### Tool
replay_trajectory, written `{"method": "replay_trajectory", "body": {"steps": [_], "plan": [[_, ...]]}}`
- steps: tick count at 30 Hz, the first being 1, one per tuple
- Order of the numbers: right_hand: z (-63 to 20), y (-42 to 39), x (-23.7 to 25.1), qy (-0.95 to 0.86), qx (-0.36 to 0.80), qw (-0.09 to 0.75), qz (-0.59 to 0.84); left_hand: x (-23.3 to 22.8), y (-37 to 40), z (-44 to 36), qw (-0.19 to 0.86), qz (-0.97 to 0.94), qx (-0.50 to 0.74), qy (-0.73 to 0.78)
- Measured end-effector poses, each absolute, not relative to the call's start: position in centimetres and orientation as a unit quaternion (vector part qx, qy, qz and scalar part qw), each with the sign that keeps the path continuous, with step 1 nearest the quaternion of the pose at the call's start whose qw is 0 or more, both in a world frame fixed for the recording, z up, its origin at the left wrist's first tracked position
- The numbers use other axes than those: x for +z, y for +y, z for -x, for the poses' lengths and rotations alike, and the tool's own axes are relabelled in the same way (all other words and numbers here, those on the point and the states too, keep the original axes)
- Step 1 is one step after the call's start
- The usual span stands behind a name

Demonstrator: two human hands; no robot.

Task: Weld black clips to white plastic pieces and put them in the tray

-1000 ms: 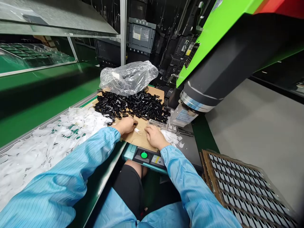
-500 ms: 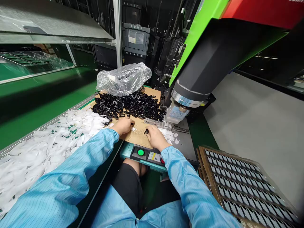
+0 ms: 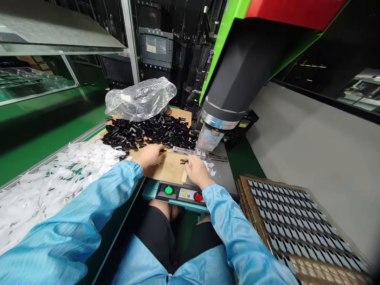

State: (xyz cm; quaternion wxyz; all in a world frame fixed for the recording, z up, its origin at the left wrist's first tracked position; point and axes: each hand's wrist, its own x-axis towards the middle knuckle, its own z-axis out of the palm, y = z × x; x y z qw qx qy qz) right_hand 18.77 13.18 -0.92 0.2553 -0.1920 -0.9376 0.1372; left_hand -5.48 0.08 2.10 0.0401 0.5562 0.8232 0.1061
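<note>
Head view: left hand (image 3: 151, 155) rests on the cardboard sheet (image 3: 170, 171), fingertips pinching a small black part (image 3: 163, 150) at the near edge of the black parts pile (image 3: 150, 133). Right hand (image 3: 196, 170) sits at the sheet's right edge, curled, touching another black clip (image 3: 184, 161); can't tell if it's gripped. Press head (image 3: 209, 138) hangs just beyond. Green button (image 3: 168, 190) and red button (image 3: 198, 196) near; tray stack (image 3: 299, 225) right; white scraps (image 3: 56, 178) left.

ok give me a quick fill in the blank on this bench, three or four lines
1. The pile of small black parts lies on a sheet of ____.
2. Left of the red button sits a ____ button.
3. The crumpled plastic bag behind the pile is ____, not opaque.
4. The heap beside the left sleeve is made of ____ scraps.

Missing words: cardboard; green; clear; white
</note>
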Motion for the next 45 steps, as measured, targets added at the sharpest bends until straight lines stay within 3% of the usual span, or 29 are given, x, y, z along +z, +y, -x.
{"method": "replay_trajectory", "body": {"steps": [4,8,20,26,36,39,45], "plan": [[-21.7,16.7,-1.2,-0.866,0.147,0.352,0.322,2.9,3.5,1.3,0.029,-0.578,0.201,0.791],[-23.1,19.3,-2.0,-0.839,0.122,0.37,0.38,1.9,7.2,-3.2,0.019,-0.614,0.243,0.751],[-22.3,19.3,-2.2,-0.897,-0.001,0.256,0.359,0.0,11.6,-7.9,-0.027,-0.616,0.216,0.757],[-22.8,19.0,-1.6,-0.901,0.025,0.231,0.365,0.6,10.5,-7.7,-0.008,-0.633,0.17,0.755],[-31.3,15.3,-3.5,-0.85,0.081,0.375,0.362,1.4,7.8,-6.4,0.022,-0.643,0.17,0.747],[-36.3,13.5,-5.1,-0.85,0.064,0.362,0.376,1.0,4.2,-5.9,0.032,-0.65,0.159,0.742],[-42.3,10.7,-8.6,-0.882,0.038,0.268,0.385,-1.7,-3.5,-6.2,0.051,-0.711,0.022,0.701]]}}
